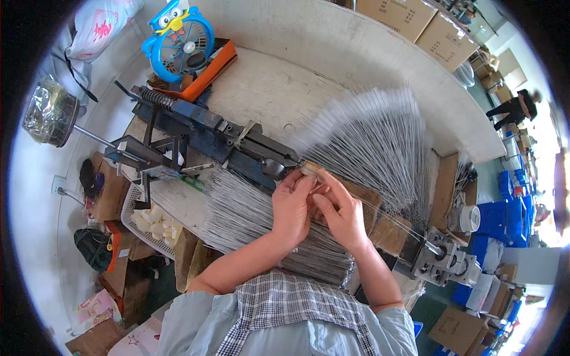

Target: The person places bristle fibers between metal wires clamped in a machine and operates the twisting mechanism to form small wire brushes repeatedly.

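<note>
My left hand (293, 204) and my right hand (343, 215) meet at the middle of a long dark metal bench machine (214, 139). Both are closed, thumbs and fingertips pinched together beside a small pale yellowish piece (309, 168); what exactly they grip is too small to make out. Thin straight wires (401, 224) stretch from beside my right hand to a metal chuck (436, 249) at the right end. Beyond my hands fans a large bundle of thin grey metal wires (374, 142). A second bundle of wires (243, 207) lies nearer, partly under my forearms.
A blue cartoon-shaped fan (181, 47) and an orange tray (205, 74) stand at the back left. Left of me is a white basket (132, 218) with pale pieces. A raised panel (350, 62) borders the bench's far side. A person (519, 108) stands far right, near cartons.
</note>
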A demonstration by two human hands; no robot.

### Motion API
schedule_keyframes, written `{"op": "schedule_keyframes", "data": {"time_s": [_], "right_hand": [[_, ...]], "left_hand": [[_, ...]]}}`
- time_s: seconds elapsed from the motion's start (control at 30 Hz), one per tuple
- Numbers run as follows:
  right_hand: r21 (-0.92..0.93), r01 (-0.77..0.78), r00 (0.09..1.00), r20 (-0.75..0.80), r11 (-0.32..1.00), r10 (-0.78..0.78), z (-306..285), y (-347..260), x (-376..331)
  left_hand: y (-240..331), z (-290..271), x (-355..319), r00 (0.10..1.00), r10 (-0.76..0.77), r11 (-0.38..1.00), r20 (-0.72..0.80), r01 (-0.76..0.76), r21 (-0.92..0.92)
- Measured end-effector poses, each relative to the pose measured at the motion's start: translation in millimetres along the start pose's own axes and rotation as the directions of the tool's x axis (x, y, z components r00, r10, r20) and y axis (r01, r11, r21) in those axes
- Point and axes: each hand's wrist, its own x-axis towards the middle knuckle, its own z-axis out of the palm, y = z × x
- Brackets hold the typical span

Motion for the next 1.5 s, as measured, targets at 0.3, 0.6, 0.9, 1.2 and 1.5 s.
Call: {"op": "schedule_keyframes", "data": {"time_s": [0.3,0.6,0.9,1.2,1.5], "right_hand": [[-0.018,-0.049,0.998,0.037,0.999,0.050,-8.6,-11.9,2.8],[0.099,-0.018,0.998,0.062,0.995,0.012,8.7,1.8,-5.7],[0.016,-0.037,0.999,0.009,0.999,0.037,-3.8,-15.5,-0.8],[-0.203,0.106,0.990,-0.075,0.973,-0.123,-9.5,-13.7,-3.0],[-0.639,0.243,0.920,-0.087,0.730,-0.382,-26.8,-10.0,-5.9]], "left_hand": [[-0.4,-4.3,-0.2,0.998,0.052,0.999,0.017,-0.052,-0.002],[4.7,-12.6,-0.7,0.997,-0.051,0.997,0.058,0.053,-0.051],[4.5,0.6,-3.0,0.999,0.019,0.995,0.030,-0.015,-0.103],[1.5,-2.1,0.3,0.999,0.032,0.999,0.023,-0.031,-0.035],[13.8,-4.0,-8.7,0.998,-0.051,0.995,0.025,0.053,-0.085]]}}
